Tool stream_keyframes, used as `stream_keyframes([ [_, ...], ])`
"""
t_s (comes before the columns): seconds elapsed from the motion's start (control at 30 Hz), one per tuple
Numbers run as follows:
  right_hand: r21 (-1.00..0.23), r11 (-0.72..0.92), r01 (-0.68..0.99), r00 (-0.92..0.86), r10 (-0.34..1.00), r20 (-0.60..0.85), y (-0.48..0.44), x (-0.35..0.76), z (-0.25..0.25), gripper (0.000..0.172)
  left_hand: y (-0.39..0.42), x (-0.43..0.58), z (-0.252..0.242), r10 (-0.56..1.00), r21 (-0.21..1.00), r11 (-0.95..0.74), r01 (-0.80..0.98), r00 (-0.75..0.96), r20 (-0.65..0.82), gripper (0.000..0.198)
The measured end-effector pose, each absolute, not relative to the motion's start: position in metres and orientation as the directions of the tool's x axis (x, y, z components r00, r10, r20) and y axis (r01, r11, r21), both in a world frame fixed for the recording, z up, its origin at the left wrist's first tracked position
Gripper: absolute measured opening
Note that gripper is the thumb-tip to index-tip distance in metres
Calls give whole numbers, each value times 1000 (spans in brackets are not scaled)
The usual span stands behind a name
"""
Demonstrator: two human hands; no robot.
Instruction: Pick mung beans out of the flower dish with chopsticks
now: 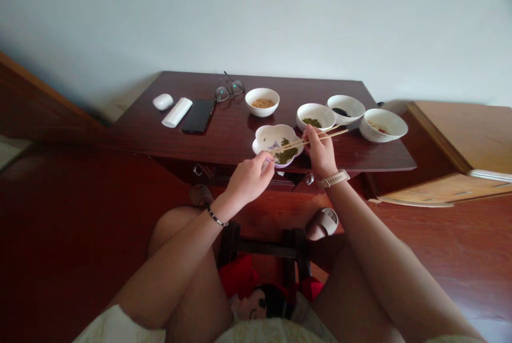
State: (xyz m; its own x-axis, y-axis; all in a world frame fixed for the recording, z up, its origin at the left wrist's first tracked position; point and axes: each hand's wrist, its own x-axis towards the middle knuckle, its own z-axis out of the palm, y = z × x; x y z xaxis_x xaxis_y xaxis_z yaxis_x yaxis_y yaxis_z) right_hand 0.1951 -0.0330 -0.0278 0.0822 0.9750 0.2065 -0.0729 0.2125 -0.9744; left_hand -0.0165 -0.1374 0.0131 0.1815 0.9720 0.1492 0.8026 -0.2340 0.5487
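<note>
On the table, a white flower-shaped dish (265, 138) holds small green beans (286, 155), which look like mung beans, mostly in its right and front part. My left hand (251, 176) is closed at the dish's front left rim, thumb and fingers around the edge. My right hand (320, 152) grips a pair of wooden chopsticks (294, 144), which lie slanted across the dish. Their tips reach close to my left fingers, and I cannot tell whether they touch. Just behind my right hand stands a white bowl (304, 112) of green beans.
Farther right are a bowl (357, 103) of black grains and a bowl (394, 128) with pale and red bits. A bowl (262, 112) of yellowish grains stands behind the dish. Glasses (230, 91), a black phone (199, 116), a white case (177, 112) and a white rounded object (162, 101) lie left.
</note>
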Motion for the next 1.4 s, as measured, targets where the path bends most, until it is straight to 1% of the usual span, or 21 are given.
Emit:
stream_keyframes([
  [0.2,-974,217,-59,82,974,212,-34,196,-27,53,-138,-14,14,972,530,-234,815,183,148,22],
  [0.5,-974,221,-57,74,973,217,-35,197,-26,55,-138,-11,13,971,521,-237,820,192,140,23],
  [0.8,-975,213,-68,108,973,205,-32,198,-30,54,-137,-7,14,971,516,-237,823,188,145,25],
  [1.4,-971,219,-98,112,972,208,-31,199,-32,51,-136,-5,14,975,566,-224,794,179,134,24],
])
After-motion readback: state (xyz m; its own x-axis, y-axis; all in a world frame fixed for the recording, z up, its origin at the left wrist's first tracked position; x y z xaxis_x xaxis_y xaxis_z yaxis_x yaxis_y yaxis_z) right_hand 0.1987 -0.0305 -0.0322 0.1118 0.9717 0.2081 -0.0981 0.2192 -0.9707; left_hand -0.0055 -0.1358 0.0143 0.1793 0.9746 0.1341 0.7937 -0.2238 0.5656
